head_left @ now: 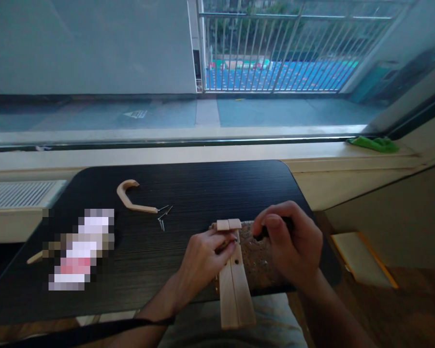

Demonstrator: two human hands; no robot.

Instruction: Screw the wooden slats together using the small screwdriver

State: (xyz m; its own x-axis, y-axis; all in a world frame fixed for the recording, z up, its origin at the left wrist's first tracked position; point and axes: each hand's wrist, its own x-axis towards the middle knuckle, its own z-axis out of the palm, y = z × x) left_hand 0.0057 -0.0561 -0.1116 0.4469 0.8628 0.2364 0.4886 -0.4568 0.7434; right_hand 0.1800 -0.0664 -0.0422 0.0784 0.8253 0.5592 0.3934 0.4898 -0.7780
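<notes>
My left hand [205, 256] is closed over a pale wooden piece [235, 295], its thumb and fingers pinching near the upper end. The piece is made of two long strips side by side, with a short crosspiece [229, 224] at the far end and dark holes. A small metal screw tip [235, 239] shows by my left fingertips. My right hand [293, 241] is closed in a fist around a black-handled tool [261, 234], to the right of the wood. I cannot make out the tool's working end. A worn brown board [263, 266] lies under the wood.
On the dark table [188, 183] lie a hook-shaped wooden part [125, 198] and several loose screws [163, 217]. A blurred-out object [83, 246] is at the left, beside a wooden stick [36, 257]. A green cloth [373, 144] rests on the windowsill [239, 153].
</notes>
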